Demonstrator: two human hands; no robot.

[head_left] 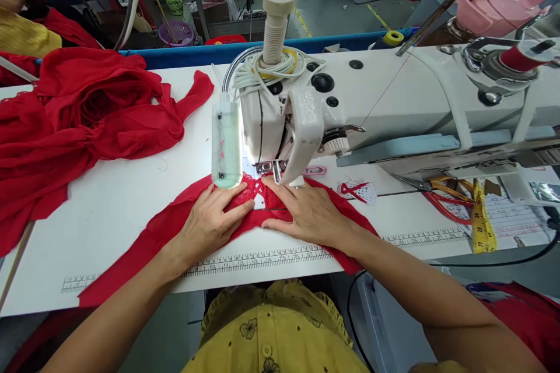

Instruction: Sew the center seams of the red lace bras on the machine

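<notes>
A long piece of red fabric (166, 227) with lace and a small crossed ribbon lies across the white table, its middle part at the needle area of the sewing machine (280, 128). My left hand (210, 215) rests flat on the fabric left of the crossed ribbon, fingers spread. On the other side, my right hand (306, 213) lies on the fabric with fingers apart, its fingertips near the presser foot (273, 168). The foot is partly hidden behind the machine head. A lamp (226, 143) hangs just above my left fingertips.
A heap of red fabric (87, 111) covers the table's left side. To the right are a small ribbon piece (359, 191), scissors (437, 183), a yellow tape measure (481, 224) and papers (511, 215). Another person's yellow sleeve (26, 35) shows at the upper left.
</notes>
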